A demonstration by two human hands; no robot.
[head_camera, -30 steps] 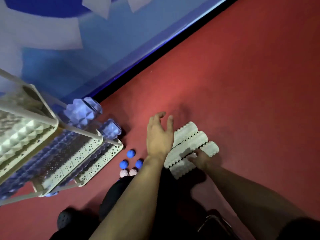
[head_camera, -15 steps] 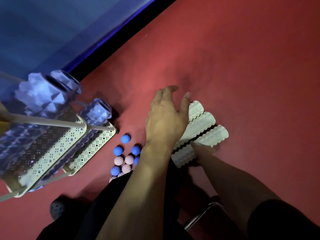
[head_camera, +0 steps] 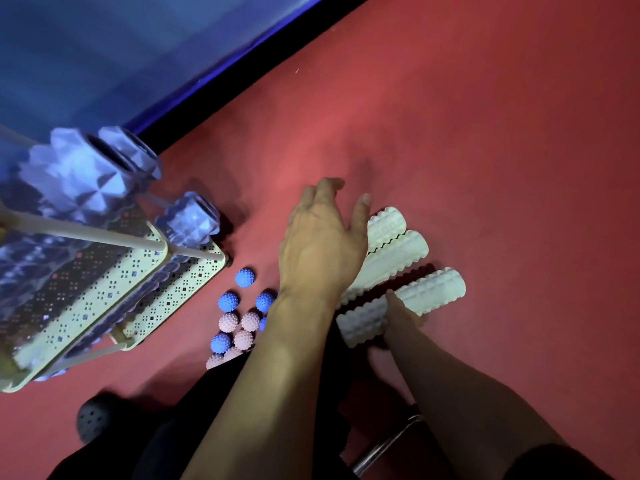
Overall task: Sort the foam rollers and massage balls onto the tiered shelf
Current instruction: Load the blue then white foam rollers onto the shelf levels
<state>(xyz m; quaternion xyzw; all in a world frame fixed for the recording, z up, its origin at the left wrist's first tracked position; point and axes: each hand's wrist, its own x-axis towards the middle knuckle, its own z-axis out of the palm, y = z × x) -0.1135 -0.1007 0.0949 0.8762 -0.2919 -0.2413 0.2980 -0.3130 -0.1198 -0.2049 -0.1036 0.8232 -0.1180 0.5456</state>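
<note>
Floor (head_camera: pixel 485 133): red, running up to a blue wall behind a dark strip.
Tiered shelf (head_camera: pixel 104 299): cream, perforated trays on a thin frame, standing at the left on the floor.
Purple rollers (head_camera: pixel 79 181): knobbly foam rollers already lying on the shelf tiers, their ends jutting toward the wall; one more purple roller (head_camera: pixel 190 220) lies on the lowest tier.
White rollers (head_camera: pixel 391 244): three ridged foam rollers side by side on the floor, right of centre; the nearest roller (head_camera: pixel 429 292) sits slightly apart from the other two, a dark gap between them.
Left hand (head_camera: pixel 322 240): above the far two white rollers, fingers extended and spread, grip released; whether the palm touches them is hard to tell.
Right hand (head_camera: pixel 401 313): its grip is on the nearest roller, thumb over the top, fingers seemingly curled beneath and mostly hidden.
Massage balls (head_camera: pixel 239 323): spiky blue and pink balls clustered on the floor between the shelf and the left forearm.
</note>
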